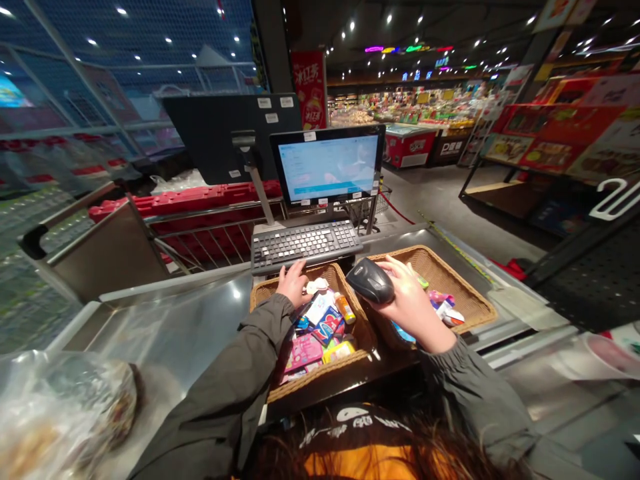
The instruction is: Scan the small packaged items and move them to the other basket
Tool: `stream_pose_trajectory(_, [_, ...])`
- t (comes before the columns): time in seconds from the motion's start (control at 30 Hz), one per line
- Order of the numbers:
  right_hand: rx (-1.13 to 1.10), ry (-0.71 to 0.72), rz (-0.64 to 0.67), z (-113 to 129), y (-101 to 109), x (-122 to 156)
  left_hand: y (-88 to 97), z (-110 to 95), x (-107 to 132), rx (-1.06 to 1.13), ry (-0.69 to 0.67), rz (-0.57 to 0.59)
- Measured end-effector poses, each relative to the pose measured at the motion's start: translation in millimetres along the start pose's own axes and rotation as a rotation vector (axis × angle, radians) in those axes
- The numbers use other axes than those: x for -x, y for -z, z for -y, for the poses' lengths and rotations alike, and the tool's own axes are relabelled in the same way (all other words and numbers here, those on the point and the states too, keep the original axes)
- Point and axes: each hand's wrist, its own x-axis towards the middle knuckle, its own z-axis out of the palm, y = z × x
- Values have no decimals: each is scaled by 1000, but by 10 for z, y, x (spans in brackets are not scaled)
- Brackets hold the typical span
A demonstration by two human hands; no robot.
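Note:
My right hand point(407, 300) is wrapped round a black handheld barcode scanner point(370, 280), held above the gap between two wicker baskets. My left hand point(294, 285) hovers over the back left of the left basket point(320, 383), fingers stretched towards the keyboard point(306, 244). Its thumb side is close to a small white item point(317, 287); I cannot tell whether they touch. Among the small packets in that basket are an orange bottle point(345, 308), a blue and red pack point(330, 325) and a pink pack point(304, 351). The right basket point(457, 283) holds several colourful small packs, partly hidden by my right hand.
A lit monitor point(329, 167) stands behind the keyboard, with a second dark screen point(230, 137) to its left. A bagged item point(65, 407) lies on the metal counter point(200, 327) at left. Beyond are a cart point(105, 247) and shelves of boxes point(555, 133).

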Motion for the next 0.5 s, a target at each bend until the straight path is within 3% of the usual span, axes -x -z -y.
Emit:
stream_pose_trajectory(0.23, [-30,15,27,-94,-47,-13,-48,-65,-17,-42,3,56])
stream_pose_trajectory(0.5, [-78,-1,63,-263,-22,52,185,-254,-56,-92,-67,121])
